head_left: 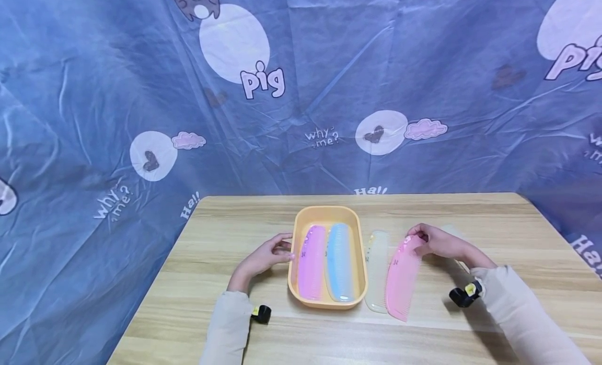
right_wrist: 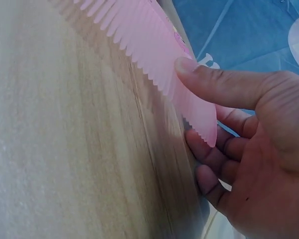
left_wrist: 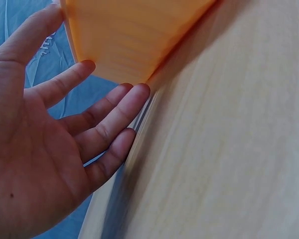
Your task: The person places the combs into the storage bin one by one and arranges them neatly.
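My right hand (head_left: 438, 241) pinches the upper end of a pink comb (head_left: 402, 281) between thumb and fingers. In the right wrist view the pink comb (right_wrist: 144, 55) is tilted, its teeth toward the wooden table. A pale, clear comb (head_left: 378, 271) lies just left of it. My left hand (head_left: 265, 256) touches the left side of a yellow-orange tray (head_left: 327, 304). In the left wrist view, loosely extended fingers rest at the tray's outer wall (left_wrist: 119, 40). Inside the tray, a purple comb (head_left: 310, 265) lies beside a blue comb (head_left: 339, 265).
Another pale, see-through piece (head_left: 452, 230) lies behind my right hand, which partly hides it. The wooden table (head_left: 226, 218) ends at a back edge against a blue printed cloth (head_left: 320, 166). Black wrist cameras sit at both sleeves.
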Demonstrator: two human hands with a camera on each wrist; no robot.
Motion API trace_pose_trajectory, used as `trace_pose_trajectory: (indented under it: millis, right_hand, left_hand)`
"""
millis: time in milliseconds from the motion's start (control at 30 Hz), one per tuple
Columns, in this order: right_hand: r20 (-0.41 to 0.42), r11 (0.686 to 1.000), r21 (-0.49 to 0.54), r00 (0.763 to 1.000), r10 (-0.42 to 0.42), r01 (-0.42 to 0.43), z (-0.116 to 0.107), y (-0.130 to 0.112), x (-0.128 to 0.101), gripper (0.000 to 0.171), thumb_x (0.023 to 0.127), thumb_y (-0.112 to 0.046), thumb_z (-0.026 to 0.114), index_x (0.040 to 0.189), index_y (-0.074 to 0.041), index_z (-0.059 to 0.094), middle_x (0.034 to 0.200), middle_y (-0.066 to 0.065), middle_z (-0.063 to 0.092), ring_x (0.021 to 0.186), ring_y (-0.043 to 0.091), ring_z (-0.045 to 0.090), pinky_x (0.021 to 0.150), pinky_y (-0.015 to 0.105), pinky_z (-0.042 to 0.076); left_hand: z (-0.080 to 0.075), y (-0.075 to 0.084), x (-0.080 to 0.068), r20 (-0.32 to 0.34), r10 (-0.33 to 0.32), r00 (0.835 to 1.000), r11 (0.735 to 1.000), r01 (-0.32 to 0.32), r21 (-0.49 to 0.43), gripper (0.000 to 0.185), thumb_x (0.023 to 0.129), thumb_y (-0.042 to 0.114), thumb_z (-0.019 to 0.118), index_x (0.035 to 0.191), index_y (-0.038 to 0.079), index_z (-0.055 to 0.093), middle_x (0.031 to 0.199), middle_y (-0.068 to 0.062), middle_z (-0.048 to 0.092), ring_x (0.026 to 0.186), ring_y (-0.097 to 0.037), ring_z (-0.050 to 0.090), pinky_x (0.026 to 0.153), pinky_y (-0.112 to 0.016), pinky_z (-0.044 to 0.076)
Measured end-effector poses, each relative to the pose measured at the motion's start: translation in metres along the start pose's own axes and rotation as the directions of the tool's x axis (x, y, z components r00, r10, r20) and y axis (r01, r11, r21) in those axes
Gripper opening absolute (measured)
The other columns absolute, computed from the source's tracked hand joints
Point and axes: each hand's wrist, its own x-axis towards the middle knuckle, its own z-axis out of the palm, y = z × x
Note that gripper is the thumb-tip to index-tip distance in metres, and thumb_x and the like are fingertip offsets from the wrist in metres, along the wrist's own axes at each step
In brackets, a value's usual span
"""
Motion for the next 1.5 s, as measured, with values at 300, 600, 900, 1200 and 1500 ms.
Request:
trace_pose_trajectory:
  millis: [300,600,900,1200,1500]
  right_hand:
    - [-0.04,0.995,0.09,0.998,0.042,-0.038,-0.003,0.008,-0.009,0.052,0.083,-0.005,0.068,0.125,0.014,0.045,0.106,0.014,0.061,0.084,0.002,0.058,0.074,0.02,0.05]
    - [-0.093,0.97,0.242,0.996,0.01,0.013,-0.003,0.007,-0.016,0.056,0.088,0.0,0.058,0.135,0.019,0.032,0.105,0.001,0.063,0.088,0.002,0.063,0.076,0.022,0.054]
    - [-0.116,0.904,0.426,0.993,0.007,0.043,-0.004,0.009,-0.021,0.036,0.09,0.003,0.057,0.125,0.006,0.048,0.095,-0.012,0.07,0.082,0.007,0.067,0.069,0.024,0.056]
    - [-0.125,0.833,0.549,0.992,-0.007,0.075,-0.002,0.014,-0.021,0.035,0.092,0.005,0.054,0.112,-0.023,0.058,0.089,-0.008,0.073,0.078,0.006,0.067,0.068,0.023,0.055]
    - [-0.147,0.772,0.624,0.988,-0.035,0.12,-0.001,0.009,-0.023,0.037,0.095,0.006,0.05,0.112,-0.024,0.061,0.087,-0.004,0.074,0.072,0.008,0.068,0.066,0.024,0.056]
  left_hand:
    - [0.001,-0.001,-0.001,-0.004,0.007,1.0,1.0,-0.007,0.005,0.065,0.091,0.026,0.067,0.146,0.008,0.038,0.134,-0.023,0.051,0.122,-0.035,0.053,0.101,-0.044,0.047]
    - [0.002,-0.003,-0.002,-0.01,0.005,1.0,1.0,-0.005,0.005,0.064,0.091,0.025,0.067,0.146,0.007,0.039,0.134,-0.023,0.052,0.12,-0.033,0.054,0.1,-0.041,0.047]
    - [0.002,-0.004,-0.001,-0.006,0.004,1.0,1.0,-0.004,0.022,0.062,0.092,0.022,0.066,0.146,0.007,0.038,0.134,-0.023,0.052,0.12,-0.033,0.053,0.099,-0.041,0.047]
    - [0.001,-0.003,-0.001,-0.012,-0.003,1.0,0.999,0.003,0.032,0.062,0.092,0.023,0.066,0.146,0.008,0.039,0.134,-0.021,0.053,0.12,-0.032,0.054,0.1,-0.041,0.046]
    - [0.001,-0.005,0.0,-0.003,0.002,1.0,1.0,-0.001,0.026,0.063,0.092,0.023,0.066,0.146,0.007,0.038,0.134,-0.022,0.052,0.12,-0.033,0.053,0.099,-0.04,0.047]
